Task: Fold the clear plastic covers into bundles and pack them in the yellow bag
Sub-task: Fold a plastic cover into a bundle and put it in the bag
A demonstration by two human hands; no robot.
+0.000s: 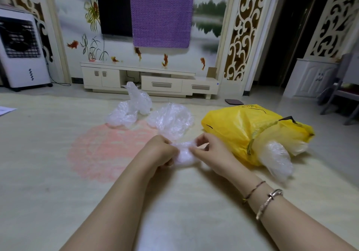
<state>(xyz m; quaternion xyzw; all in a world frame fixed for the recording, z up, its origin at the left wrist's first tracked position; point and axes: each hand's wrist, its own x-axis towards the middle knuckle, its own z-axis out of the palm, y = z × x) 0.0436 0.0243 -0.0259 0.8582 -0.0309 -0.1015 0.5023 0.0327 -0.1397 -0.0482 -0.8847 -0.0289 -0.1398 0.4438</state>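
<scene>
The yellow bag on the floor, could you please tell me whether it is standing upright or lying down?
Lying down. The yellow bag rests on its side on the floor, and a clear plastic bundle sticks out of its mouth.

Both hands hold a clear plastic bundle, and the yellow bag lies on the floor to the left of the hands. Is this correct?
Not quite. In the head view the yellow bag lies to the right of the hands, not the left. Left hand and right hand do hold the clear plastic bundle.

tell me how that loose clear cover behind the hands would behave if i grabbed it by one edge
The loose cover is thin, crinkled film, so it would likely droop and unfurl instead of keeping shape. It looks very light and could drift. Its glossy surface suggests it may slip from a light pinch.
</scene>
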